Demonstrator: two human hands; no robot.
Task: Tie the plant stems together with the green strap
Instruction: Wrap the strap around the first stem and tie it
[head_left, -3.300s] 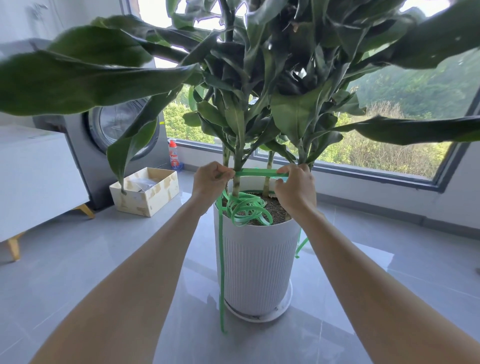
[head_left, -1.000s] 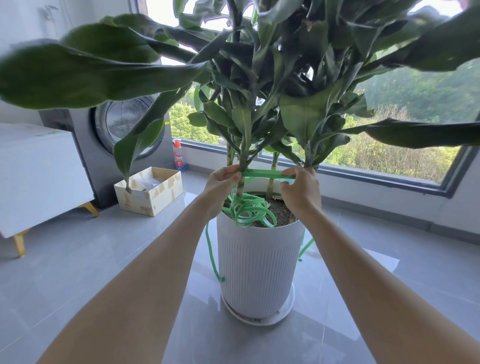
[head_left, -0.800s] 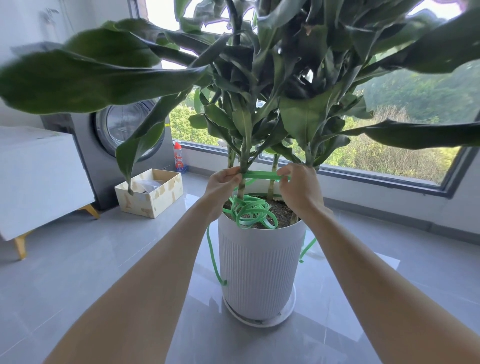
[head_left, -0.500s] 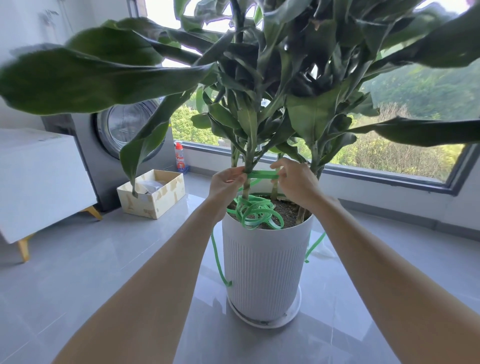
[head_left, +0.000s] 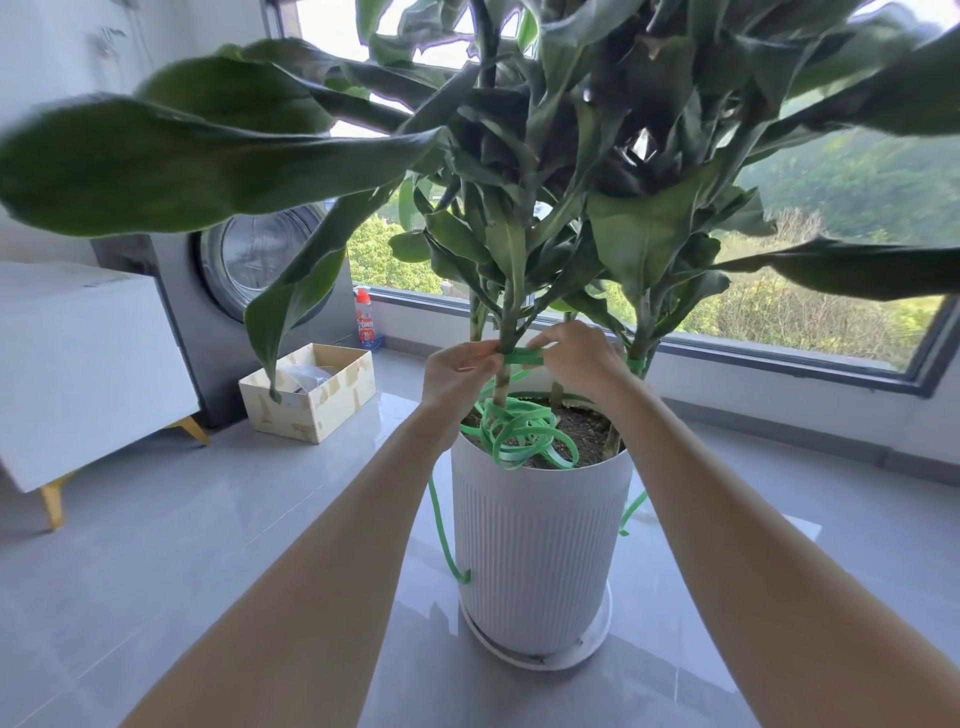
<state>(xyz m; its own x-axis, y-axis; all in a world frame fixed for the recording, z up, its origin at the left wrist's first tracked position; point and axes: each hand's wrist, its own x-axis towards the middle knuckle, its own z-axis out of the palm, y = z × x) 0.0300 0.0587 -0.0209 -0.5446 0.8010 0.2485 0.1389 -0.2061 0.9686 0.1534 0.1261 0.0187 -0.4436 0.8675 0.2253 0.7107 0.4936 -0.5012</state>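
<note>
Both bare forearms enter from the bottom edge and converge above the pot. White ribbed pot (head_left: 540, 545) stands on a white saucer (head_left: 597, 642) on the grey tiled floor (head_left: 156, 545).

Green strap (head_left: 524, 357): a short flat span runs level between the two hands, pressed against the front stem (head_left: 503, 384) just above the soil. Slack lies in loose loops (head_left: 524, 431) on the soil at the near rim. One tail hangs over the left side of the pot down to the lower wall (head_left: 441, 530); another piece shows at the right side of the pot (head_left: 632, 512). A bit of green also shows on the right stem (head_left: 638, 364) behind the right hand.

Left hand (head_left: 457, 374): fingers closed, pinching the strap at the left of the front stem. Right hand (head_left: 579, 358): fingers curled and pinching the strap's other end, just right of the same stem. Hands are near each other, not touching.

Stems rise out of dark soil (head_left: 582, 431); broad dark leaves (head_left: 182, 166) spread overhead, some blurred.

Farther left: an open cardboard box (head_left: 311, 400) on the floor, a white cabinet (head_left: 78, 364) with yellow legs, a grey front-load washer (head_left: 244, 291), and a red-capped bottle (head_left: 366, 325) by the window sill. Window (head_left: 805, 322) behind shows green hillside.
</note>
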